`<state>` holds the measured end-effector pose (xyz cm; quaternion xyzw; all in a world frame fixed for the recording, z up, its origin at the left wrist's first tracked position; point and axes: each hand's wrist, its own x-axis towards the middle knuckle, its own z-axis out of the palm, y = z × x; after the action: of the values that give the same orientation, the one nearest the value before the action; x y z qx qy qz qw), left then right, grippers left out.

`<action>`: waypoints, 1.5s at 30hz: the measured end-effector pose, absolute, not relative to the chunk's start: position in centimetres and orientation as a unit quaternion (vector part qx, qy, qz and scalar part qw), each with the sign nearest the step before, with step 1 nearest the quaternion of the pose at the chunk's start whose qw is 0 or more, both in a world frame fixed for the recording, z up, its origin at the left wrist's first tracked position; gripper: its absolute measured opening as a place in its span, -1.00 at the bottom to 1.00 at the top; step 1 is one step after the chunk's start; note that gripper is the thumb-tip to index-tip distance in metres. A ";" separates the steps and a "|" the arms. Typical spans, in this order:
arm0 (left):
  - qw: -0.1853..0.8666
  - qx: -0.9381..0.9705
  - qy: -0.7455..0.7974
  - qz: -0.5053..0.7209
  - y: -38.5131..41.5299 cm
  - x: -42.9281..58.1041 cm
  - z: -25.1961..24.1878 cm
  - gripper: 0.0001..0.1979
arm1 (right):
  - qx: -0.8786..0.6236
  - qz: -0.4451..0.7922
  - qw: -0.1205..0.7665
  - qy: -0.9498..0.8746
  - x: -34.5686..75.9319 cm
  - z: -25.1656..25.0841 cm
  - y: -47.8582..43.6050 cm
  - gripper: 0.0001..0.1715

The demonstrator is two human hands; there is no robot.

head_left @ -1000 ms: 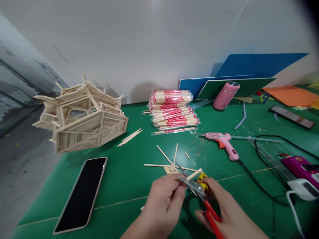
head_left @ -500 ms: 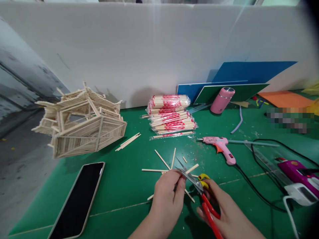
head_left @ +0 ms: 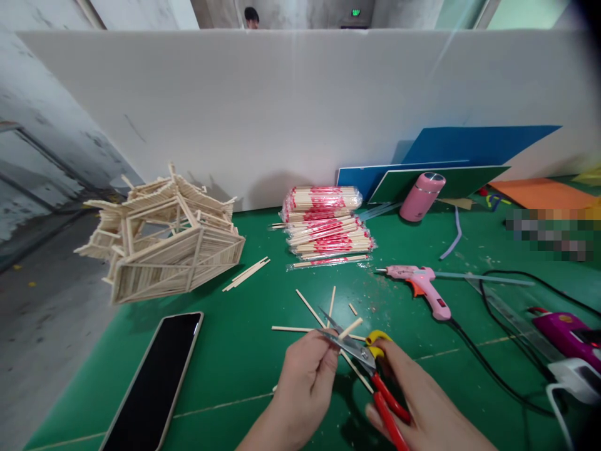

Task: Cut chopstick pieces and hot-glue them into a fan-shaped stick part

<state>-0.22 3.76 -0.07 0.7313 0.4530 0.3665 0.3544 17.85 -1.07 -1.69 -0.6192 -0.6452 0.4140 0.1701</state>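
My left hand (head_left: 305,382) pinches a short wooden stick (head_left: 350,328) that pokes out up and to the right between the blades of the scissors (head_left: 359,354). My right hand (head_left: 417,407) grips the red and yellow handles of the scissors, whose blades stand slightly apart around the stick. Several loose sticks (head_left: 310,310) lie on the green table (head_left: 235,351) just beyond my hands.
A stick-built model house (head_left: 164,241) stands at the left, a black phone (head_left: 150,376) in front of it. Packs of chopsticks (head_left: 326,222) sit at the back centre. A pink glue gun (head_left: 422,282), cables, a purple glue gun (head_left: 568,329) and a pink bottle (head_left: 421,195) lie to the right.
The view tilted up slightly, showing more of the white wall. My hands, stick and scissors stay together in almost the same place.
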 end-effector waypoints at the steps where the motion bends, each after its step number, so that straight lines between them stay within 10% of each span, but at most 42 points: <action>1: 0.369 0.723 0.453 0.369 3.8 -0.3 0.1 -0.76 | -0.621 0.405 0.161 -0.652 17.9 -1.5 -1.0 -0.20; 19: 0.755 0.448 0.377 0.295 4.5 -1.5 0.8 -0.78 | -0.590 0.442 0.189 -0.648 17.7 -0.9 -1.0 -0.45; 31: 0.670 0.553 0.409 0.279 4.1 -1.6 0.7 -0.78 | -0.589 0.459 0.201 -0.634 16.8 -0.7 -0.7 -0.62; 39: 0.253 0.771 0.464 0.356 3.0 -0.5 -0.6 -0.76 | -0.595 0.456 0.222 -0.624 16.6 -2.0 -1.0 -0.57; 45: 0.273 0.788 0.435 0.340 2.9 -0.8 -0.6 -0.76 | -0.602 0.438 0.200 -0.637 16.9 -2.2 -1.5 -0.35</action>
<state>-0.82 2.94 -0.55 0.7880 0.4346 0.3399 0.2732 16.88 -1.47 -2.22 -0.6022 -0.6367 0.4379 0.2003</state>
